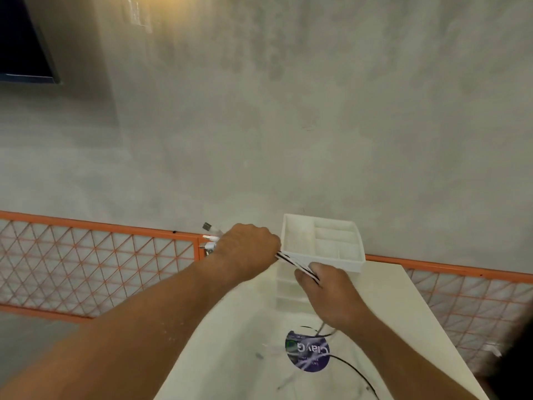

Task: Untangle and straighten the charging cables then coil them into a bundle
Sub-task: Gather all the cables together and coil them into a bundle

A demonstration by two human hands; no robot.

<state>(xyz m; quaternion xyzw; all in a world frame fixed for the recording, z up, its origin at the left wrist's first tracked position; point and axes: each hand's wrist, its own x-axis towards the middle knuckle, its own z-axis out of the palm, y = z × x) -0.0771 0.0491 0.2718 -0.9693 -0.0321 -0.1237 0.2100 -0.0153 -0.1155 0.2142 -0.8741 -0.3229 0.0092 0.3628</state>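
Note:
A bunch of black and white charging cables (294, 264) runs taut between my two hands above the white table (403, 327). My left hand (248, 246) grips the bunch near its plug ends, and several white plugs (210, 238) stick out past its knuckles on the left. My right hand (328, 290) holds the same bunch a short way along, fingers curled round it. Below my right hand the loose cable tails (354, 370) hang down and trail over the table toward the near edge.
A white compartmented organiser box (354, 264) stands on the table just behind my hands. A round purple sticker (308, 353) is on the tabletop. An orange mesh fence (95, 261) runs along the grey wall behind. A dark screen (23, 39) hangs top left.

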